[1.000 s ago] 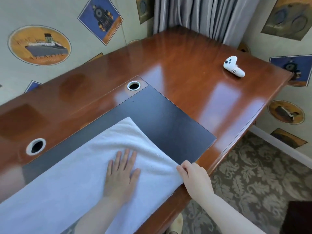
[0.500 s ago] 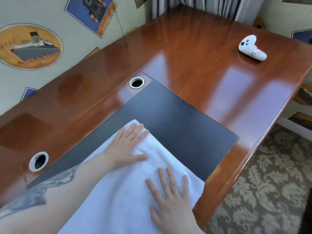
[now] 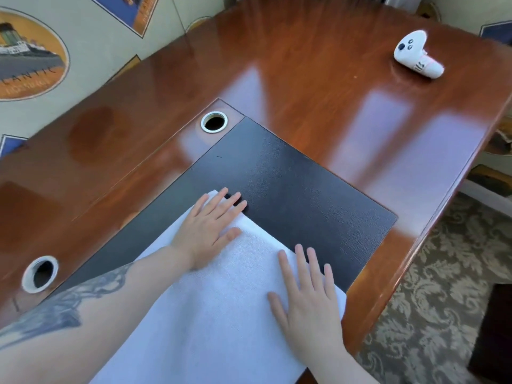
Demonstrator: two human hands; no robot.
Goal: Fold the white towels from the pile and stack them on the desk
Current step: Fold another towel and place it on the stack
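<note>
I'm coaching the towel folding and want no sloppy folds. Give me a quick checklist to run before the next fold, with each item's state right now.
1. Towel lies flat on the black desk mat: ok.
2. Left hand presses the far corner flat: ok.
3. Right hand flat near the right edge: ok.
4. Far corner square and unfolded: cannot tell, fingers cover it.
5. Near end of towel on the desk: cannot tell, out of frame.
6. White controller clear of the towel: ok.

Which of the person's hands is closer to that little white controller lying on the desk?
Right. The right hand lies flat on the white towel, on the white controller's side. The left hand presses the towel's far corner, further over.
</note>
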